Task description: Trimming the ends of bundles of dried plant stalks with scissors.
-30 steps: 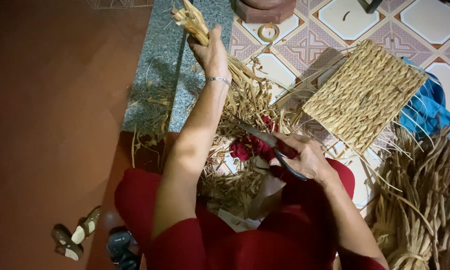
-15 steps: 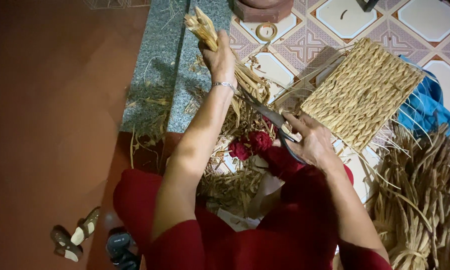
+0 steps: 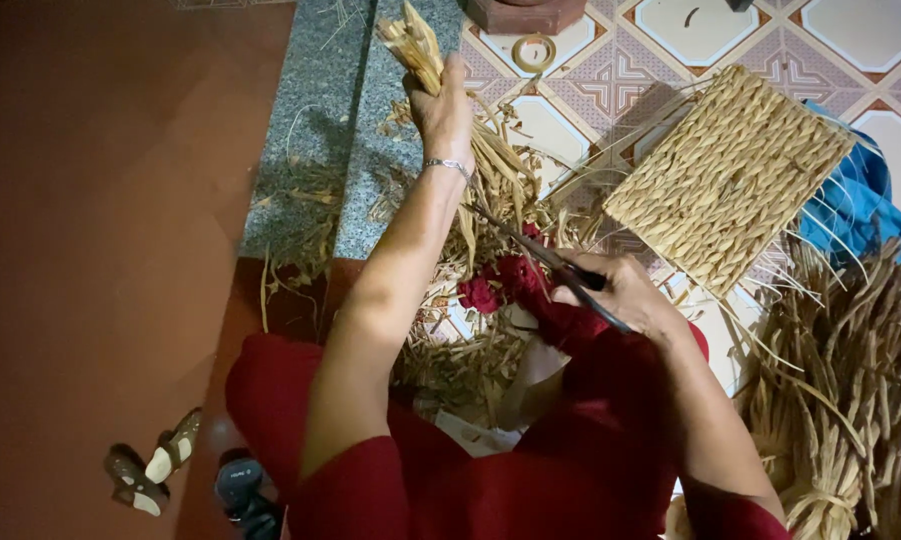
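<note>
My left hand [image 3: 443, 112] is stretched out in front of me, closed around a bundle of dried straw strands [image 3: 415, 40] whose cut ends stick up past the fist. A thin bracelet sits on that wrist. My right hand [image 3: 625, 293] grips a pair of scissors [image 3: 530, 250], blades pointing toward the strands hanging below my left hand. Loose straw trimmings [image 3: 470, 350] lie under my arms, over my red clothing.
A woven straw mat [image 3: 725, 175] lies on the patterned tile floor at right, beside blue fabric [image 3: 855, 205]. A heap of dried straw [image 3: 850, 390] fills the lower right. A grey stone step [image 3: 310, 130] runs up the middle. Sandals [image 3: 150, 470] sit at lower left.
My left hand has lifted the straw bundle a little farther away. My right hand with the scissors has moved up toward the hanging strands.
</note>
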